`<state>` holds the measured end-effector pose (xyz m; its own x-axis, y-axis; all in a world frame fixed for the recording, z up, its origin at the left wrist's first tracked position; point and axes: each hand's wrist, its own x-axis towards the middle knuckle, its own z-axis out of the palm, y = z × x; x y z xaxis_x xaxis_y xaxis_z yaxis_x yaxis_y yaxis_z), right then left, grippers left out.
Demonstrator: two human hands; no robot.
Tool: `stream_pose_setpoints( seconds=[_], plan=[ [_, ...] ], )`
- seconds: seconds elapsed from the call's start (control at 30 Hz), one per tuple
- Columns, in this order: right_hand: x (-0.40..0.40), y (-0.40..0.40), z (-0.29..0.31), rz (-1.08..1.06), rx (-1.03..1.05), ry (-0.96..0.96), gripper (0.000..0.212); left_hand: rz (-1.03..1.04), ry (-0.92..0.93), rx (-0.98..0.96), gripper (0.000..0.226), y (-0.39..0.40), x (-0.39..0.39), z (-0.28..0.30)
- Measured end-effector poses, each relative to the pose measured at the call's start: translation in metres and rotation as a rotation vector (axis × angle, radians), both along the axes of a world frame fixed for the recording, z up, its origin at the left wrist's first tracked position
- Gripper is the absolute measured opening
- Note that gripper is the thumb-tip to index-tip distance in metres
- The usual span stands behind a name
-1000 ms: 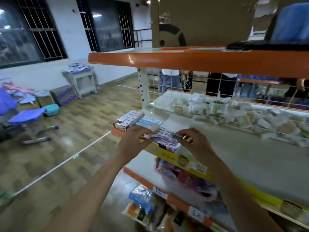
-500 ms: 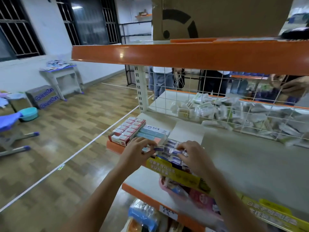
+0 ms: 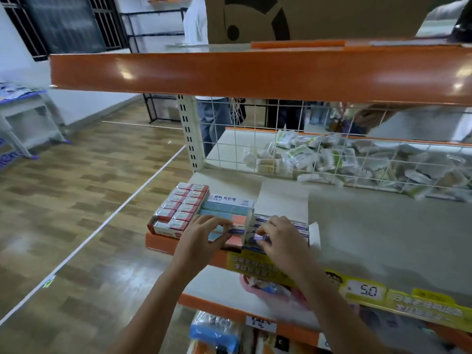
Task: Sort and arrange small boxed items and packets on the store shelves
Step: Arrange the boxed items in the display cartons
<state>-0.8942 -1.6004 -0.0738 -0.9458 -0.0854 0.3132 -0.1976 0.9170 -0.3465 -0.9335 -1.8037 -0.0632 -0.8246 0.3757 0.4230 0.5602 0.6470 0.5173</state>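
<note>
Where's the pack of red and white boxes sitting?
The red and white boxes sit at the shelf's left end, beside the light blue box.

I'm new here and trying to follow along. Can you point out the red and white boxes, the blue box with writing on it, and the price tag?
red and white boxes [image 3: 181,210]: head view, top of the block.
blue box [image 3: 229,201]: head view, its printed lid.
price tag [image 3: 367,291]: head view, on the number.
</note>
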Motion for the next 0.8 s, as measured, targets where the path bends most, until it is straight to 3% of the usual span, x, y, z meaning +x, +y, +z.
stream_pose_setpoints(
  seconds=[0.47, 0.8],
  plan=[
    [0.014, 0.010, 0.012, -0.221, -0.019, -0.060, 0.024, -0.271, 0.007, -0.123, 0.025, 0.025, -0.017, 0.009],
    [0.054, 0.060, 0.013, -0.546, -0.103, -0.119, 0.034, -0.353, 0.048, -0.424, 0.028, 0.083, -0.011, 0.006]
  ],
)
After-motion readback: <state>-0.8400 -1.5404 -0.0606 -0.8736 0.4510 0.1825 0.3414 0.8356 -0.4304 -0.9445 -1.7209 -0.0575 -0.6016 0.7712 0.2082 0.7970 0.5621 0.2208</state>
